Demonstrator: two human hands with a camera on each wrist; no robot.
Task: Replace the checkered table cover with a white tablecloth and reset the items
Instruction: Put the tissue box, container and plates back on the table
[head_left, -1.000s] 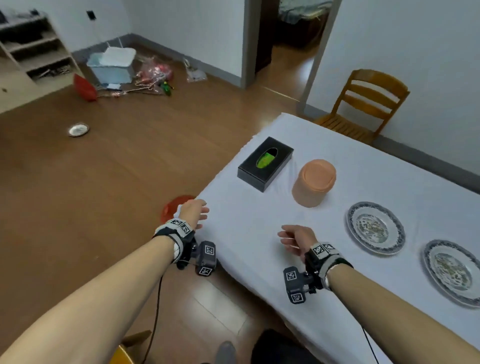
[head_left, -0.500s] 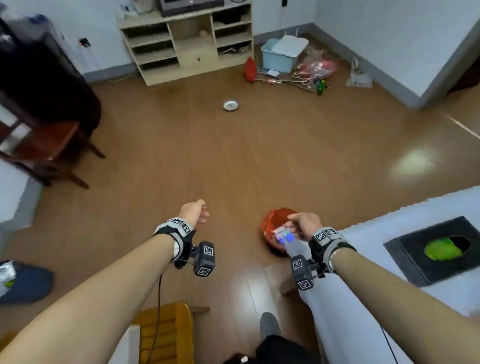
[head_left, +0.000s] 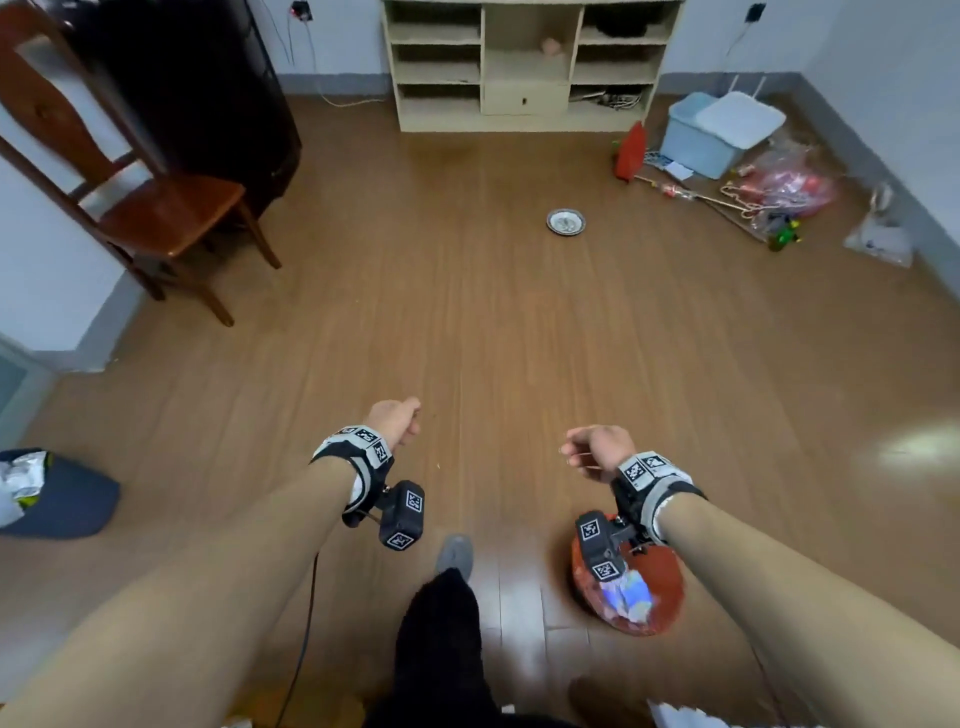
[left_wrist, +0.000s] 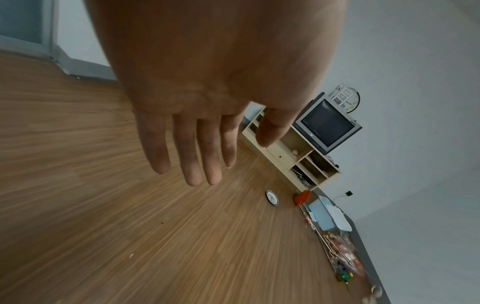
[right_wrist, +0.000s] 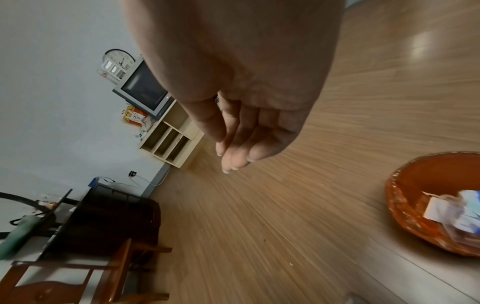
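The table and its items are out of view; only a sliver of white cloth (head_left: 685, 719) shows at the bottom edge of the head view. My left hand (head_left: 400, 423) hangs over bare wooden floor, and the left wrist view shows its fingers (left_wrist: 205, 164) straight and holding nothing. My right hand (head_left: 587, 449) is also over the floor, its fingers (right_wrist: 233, 156) loosely curled and empty. A patterned plate (head_left: 565, 222) lies on the floor far ahead, well beyond both hands.
A red basket (head_left: 660, 571) with crumpled paper stands on the floor under my right wrist. A wooden chair (head_left: 156, 208) stands at the left, a shelf unit (head_left: 524, 109) at the far wall, a blue bin (head_left: 696, 140) and clutter at the right, a dark bag (head_left: 62, 493) at the left.
The head view has swung left, away from the table, to the floor. My right hand let go of the white-blue scrap, which now lies in the red basket, and moved forward.
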